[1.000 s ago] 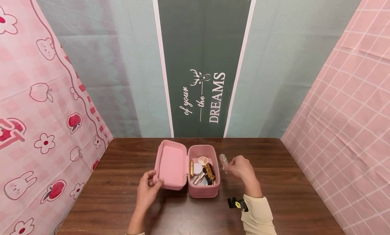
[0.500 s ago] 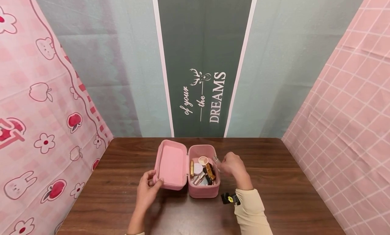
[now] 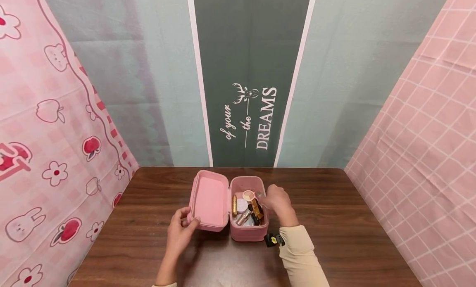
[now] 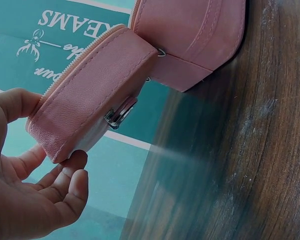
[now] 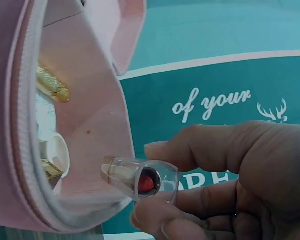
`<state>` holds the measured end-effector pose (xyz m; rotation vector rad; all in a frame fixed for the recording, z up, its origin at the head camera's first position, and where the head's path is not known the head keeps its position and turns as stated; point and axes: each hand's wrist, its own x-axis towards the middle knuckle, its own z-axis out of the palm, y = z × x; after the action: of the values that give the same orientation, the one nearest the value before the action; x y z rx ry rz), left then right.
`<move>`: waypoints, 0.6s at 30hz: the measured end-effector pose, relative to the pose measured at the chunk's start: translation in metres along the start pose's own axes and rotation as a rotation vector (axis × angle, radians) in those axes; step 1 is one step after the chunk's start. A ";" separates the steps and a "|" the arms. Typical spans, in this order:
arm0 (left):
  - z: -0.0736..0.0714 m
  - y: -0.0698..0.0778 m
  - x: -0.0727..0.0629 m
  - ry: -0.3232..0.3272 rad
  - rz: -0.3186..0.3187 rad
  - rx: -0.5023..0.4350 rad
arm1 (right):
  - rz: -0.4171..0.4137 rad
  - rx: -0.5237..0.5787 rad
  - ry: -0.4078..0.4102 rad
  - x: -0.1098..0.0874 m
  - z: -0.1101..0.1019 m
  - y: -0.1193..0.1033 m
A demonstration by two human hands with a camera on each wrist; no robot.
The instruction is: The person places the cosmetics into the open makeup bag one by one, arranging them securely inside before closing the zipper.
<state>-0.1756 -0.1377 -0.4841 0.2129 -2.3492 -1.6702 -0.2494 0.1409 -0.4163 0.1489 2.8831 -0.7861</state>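
A pink zippered cosmetic case stands unzipped on the table, its lid folded out to the left. My left hand grips the lid's outer front corner, thumb on one side and fingers below, as the left wrist view shows. Over the right rim of the case, my right hand pinches a clear-cased lipstick with a red tip inside. Inside the case lie a gold tube, a white round compact, a round palette, a gold-brown box and a silvery tube.
The brown wooden table extends on both sides of the case. Behind it hangs a green and pale blue cloth with lettering. Pink patterned cloths enclose the left and right sides. A metal clasp hangs on the lid's outside.
My right hand has moved left with the lipstick, from beside the case to over its right rim. My left hand stays on the lid.
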 end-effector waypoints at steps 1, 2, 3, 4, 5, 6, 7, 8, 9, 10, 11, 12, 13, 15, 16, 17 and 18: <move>0.000 0.000 0.000 -0.001 0.002 -0.002 | -0.001 -0.008 0.004 0.000 0.001 0.000; 0.000 0.000 0.000 -0.003 0.004 -0.003 | -0.002 -0.014 0.008 0.001 0.002 0.000; 0.000 0.000 0.000 -0.004 0.001 -0.004 | -0.003 -0.019 0.011 0.001 0.003 0.000; 0.000 0.000 0.000 -0.005 -0.003 -0.004 | -0.003 -0.029 0.017 0.001 0.004 0.001; 0.000 0.000 0.000 -0.005 -0.004 -0.003 | -0.002 -0.038 0.021 0.002 0.005 0.001; 0.000 0.000 0.001 -0.006 -0.006 -0.001 | -0.001 -0.042 0.025 0.002 0.005 0.002; 0.001 0.000 0.001 -0.005 -0.011 -0.001 | 0.000 -0.046 0.028 0.002 0.006 0.002; 0.001 -0.001 0.002 -0.005 -0.015 0.004 | -0.001 -0.046 0.026 0.002 0.007 0.002; 0.001 0.000 0.002 -0.004 -0.017 0.008 | 0.001 -0.051 0.028 0.002 0.007 0.003; 0.001 0.000 0.002 -0.003 -0.015 0.011 | 0.002 -0.053 0.029 0.002 0.007 0.003; 0.001 -0.001 0.002 -0.003 -0.014 0.014 | 0.002 -0.056 0.029 0.002 0.007 0.004; 0.001 0.000 0.002 -0.001 -0.013 0.016 | 0.002 -0.059 0.030 0.002 0.007 0.004; 0.001 0.000 0.002 0.000 -0.012 0.018 | 0.004 -0.060 0.027 0.002 0.007 0.004; 0.001 0.000 0.002 0.001 -0.008 0.019 | 0.009 -0.066 0.025 0.002 0.007 0.005; 0.001 -0.001 0.002 0.002 -0.006 0.018 | 0.011 -0.066 0.021 0.002 0.007 0.006; 0.001 -0.001 0.001 0.003 -0.003 0.016 | 0.010 -0.067 0.020 0.002 0.007 0.006; 0.001 -0.001 0.001 0.004 -0.001 0.014 | 0.009 -0.064 0.016 0.001 0.008 0.007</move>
<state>-0.1770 -0.1371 -0.4850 0.2202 -2.3594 -1.6527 -0.2487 0.1431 -0.4266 0.1616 2.9159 -0.6930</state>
